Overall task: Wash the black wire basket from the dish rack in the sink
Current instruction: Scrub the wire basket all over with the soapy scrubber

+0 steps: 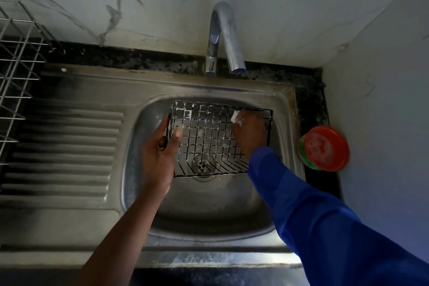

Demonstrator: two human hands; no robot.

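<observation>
- The rectangular black wire basket point(209, 139) is being held inside the bowl of the stainless-steel sink point(139, 193), tilted with its open side toward the camera.
- The round metal drain point(202, 165) is showing through the basket's grid near its lower edge.
- The left hand point(160, 155) is gripping the basket's left end wall. The thumb is lying over the inner side and the fingers point(163, 126) are wrapping the outer side, so the wire wall is pinched between them.
- The right hand point(249, 132) is reaching into the basket at its far right corner. Its fingers are bunched together around a small white foamy object point(235, 117) and are pressing it against the wires.
- It cannot be told whether this object is a sponge or a cloth.
- White suds are clinging to several wires of the grid.
- A blue sleeve point(313, 216) is covering the right forearm; the left forearm is bare.
- The curved chrome faucet point(224, 37) is standing behind the bowl, with its spout pointing down above the far rim.
- The ribbed steel drainboard point(65, 146) is lying left of the bowl.
- A silver wire dish rack point(16, 65) is standing at the far left edge, over the drainboard.
- A round red and green container point(325, 148) is sitting on the black speckled desk point(311, 90), just right of the sink.
</observation>
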